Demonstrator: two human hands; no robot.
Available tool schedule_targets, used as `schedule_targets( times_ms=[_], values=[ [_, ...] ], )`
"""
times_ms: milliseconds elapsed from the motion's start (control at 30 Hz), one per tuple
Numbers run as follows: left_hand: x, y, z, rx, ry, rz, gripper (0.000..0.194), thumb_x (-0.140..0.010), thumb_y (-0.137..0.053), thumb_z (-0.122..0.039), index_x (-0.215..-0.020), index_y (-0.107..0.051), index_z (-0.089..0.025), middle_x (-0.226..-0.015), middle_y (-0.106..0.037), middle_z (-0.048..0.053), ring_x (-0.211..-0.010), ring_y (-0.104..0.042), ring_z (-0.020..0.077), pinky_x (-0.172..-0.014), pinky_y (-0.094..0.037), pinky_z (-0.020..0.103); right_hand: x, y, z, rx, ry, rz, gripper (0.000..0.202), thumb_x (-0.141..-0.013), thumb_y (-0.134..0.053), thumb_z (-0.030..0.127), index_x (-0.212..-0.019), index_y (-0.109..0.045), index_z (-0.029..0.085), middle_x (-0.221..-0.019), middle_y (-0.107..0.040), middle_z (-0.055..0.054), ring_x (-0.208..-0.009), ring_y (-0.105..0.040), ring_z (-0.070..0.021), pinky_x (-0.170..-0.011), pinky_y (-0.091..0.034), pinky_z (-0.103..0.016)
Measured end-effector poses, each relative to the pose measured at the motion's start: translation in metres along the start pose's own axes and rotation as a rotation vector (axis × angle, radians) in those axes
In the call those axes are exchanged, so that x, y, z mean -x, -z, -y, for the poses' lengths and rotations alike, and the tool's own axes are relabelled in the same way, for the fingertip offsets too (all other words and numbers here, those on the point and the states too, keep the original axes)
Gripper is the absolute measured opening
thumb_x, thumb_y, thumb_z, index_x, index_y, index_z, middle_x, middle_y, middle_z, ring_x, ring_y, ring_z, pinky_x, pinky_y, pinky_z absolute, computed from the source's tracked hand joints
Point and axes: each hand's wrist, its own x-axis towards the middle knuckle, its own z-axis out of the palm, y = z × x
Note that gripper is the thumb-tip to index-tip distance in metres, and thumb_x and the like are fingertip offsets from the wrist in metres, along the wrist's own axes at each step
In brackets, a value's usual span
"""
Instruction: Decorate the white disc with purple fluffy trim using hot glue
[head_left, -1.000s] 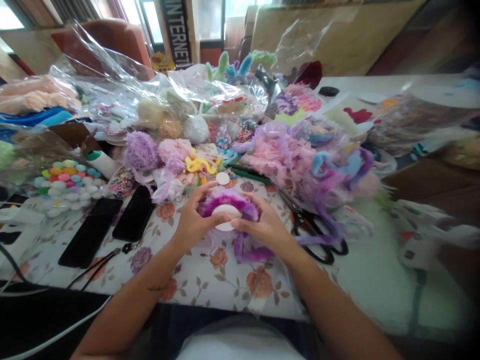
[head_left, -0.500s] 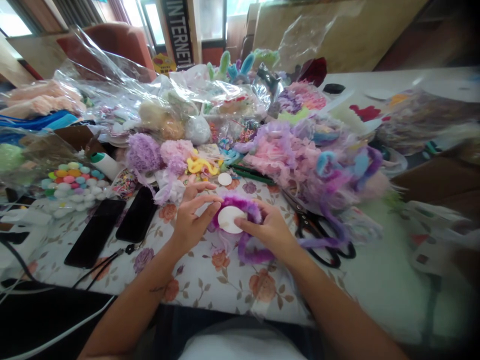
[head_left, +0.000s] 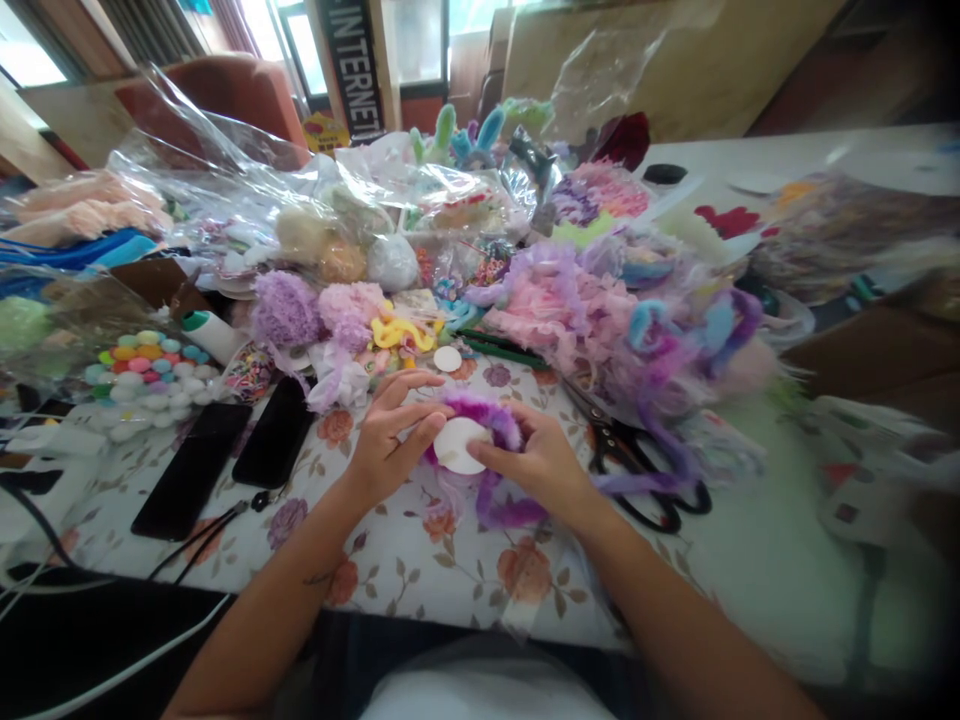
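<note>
Over the desk (head_left: 780, 570), the right hand (head_left: 544, 458) clamped the disc (head_left: 452, 448) at its 3 o'clock; the left hand (head_left: 382, 440) pinched the strip (head_left: 474, 405) at 10 o'clock. Even seating required steady support and light pressure.

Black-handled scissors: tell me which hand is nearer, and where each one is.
Right. The right hand is just left of the scissors, its thumb on the white disc; the left hand is beyond the disc, farther left.
</note>
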Motion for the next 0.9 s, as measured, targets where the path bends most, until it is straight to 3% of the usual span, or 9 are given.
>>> schedule_targets(
  times_ms=[200,300,433,533,667,767,900],
  values=[
    [0.000,0.001,0.000,0.174,0.099,0.025,0.023,-0.094,-0.054,-0.032,-0.096,-0.075,-0.023,-0.126,-0.064,0.009,-0.124,-0.053,0.0259,-0.109,-0.039,0.046,-0.001,0.001,0.002,-0.063,0.005,-0.003,0.024,-0.065,-0.081,0.030,-0.082,-0.069,0.018,-0.070,-0.063,0.001,-0.059,-0.052,-0.0131,-0.055,-0.042,-0.026],
    [0.000,0.000,-0.001,0.321,0.121,-0.074,0.020,-0.093,-0.056,-0.028,-0.106,-0.071,-0.025,-0.122,-0.065,0.009,-0.119,-0.057,0.0235,-0.105,-0.043,0.043,-0.002,0.003,0.001,-0.119,0.017,-0.017,0.026,-0.063,-0.083,0.030,-0.084,-0.070,0.020,-0.070,-0.065,0.001,-0.058,-0.053,-0.0132,-0.053,-0.044,-0.026],
    [0.001,0.000,-0.005,0.276,0.002,-0.182,0.016,-0.085,-0.067,-0.018,-0.097,-0.072,-0.026,-0.116,-0.065,0.007,-0.113,-0.059,0.0222,-0.102,-0.045,0.042,-0.005,0.004,-0.003,-0.231,-0.015,-0.009,0.032,-0.060,-0.085,0.026,-0.087,-0.071,0.020,-0.076,-0.069,0.000,-0.063,-0.059,-0.0147,-0.058,-0.048,-0.027],
    [0.002,0.000,-0.009,0.152,-0.113,-0.128,0.022,-0.084,-0.067,-0.015,-0.100,-0.074,-0.028,-0.122,-0.064,0.008,-0.116,-0.057,0.0241,-0.104,-0.043,0.046,-0.005,0.003,-0.004,-0.332,-0.062,0.009,0.036,-0.059,-0.085,0.025,-0.092,-0.071,0.020,-0.080,-0.071,0.000,-0.065,-0.062,-0.0147,-0.062,-0.051,-0.028],
    [0.001,-0.001,-0.011,0.104,-0.145,-0.092,0.028,-0.087,-0.063,-0.015,-0.110,-0.072,-0.029,-0.127,-0.064,0.008,-0.120,-0.056,0.0259,-0.105,-0.043,0.049,-0.003,0.002,-0.001,-0.429,-0.108,0.001,0.036,-0.059,-0.085,0.021,-0.092,-0.071,0.021,-0.076,-0.070,0.003,-0.061,-0.061,-0.0129,-0.062,-0.051,-0.027],
    [0.003,-0.003,-0.008,0.177,-0.104,-0.094,0.029,-0.089,-0.060,-0.016,-0.112,-0.072,-0.030,-0.127,-0.065,0.008,-0.118,-0.058,0.0247,-0.103,-0.046,0.045,-0.002,0.000,0.001,-0.480,-0.125,0.015,0.038,-0.057,-0.085,0.021,-0.092,-0.071,0.021,-0.081,-0.074,0.000,-0.069,-0.067,-0.0164,-0.068,-0.054,-0.029],
    [0.007,-0.006,-0.002,0.303,0.075,-0.058,0.028,-0.092,-0.058,-0.023,-0.116,-0.070,-0.030,-0.124,-0.067,0.006,-0.124,-0.056,0.0231,-0.106,-0.046,0.039,-0.003,-0.003,-0.001,-0.537,-0.135,0.028,0.038,-0.061,-0.085,0.025,-0.097,-0.072,0.021,-0.093,-0.076,-0.002,-0.084,-0.071,-0.0206,-0.080,-0.056,-0.033]
  ],
)
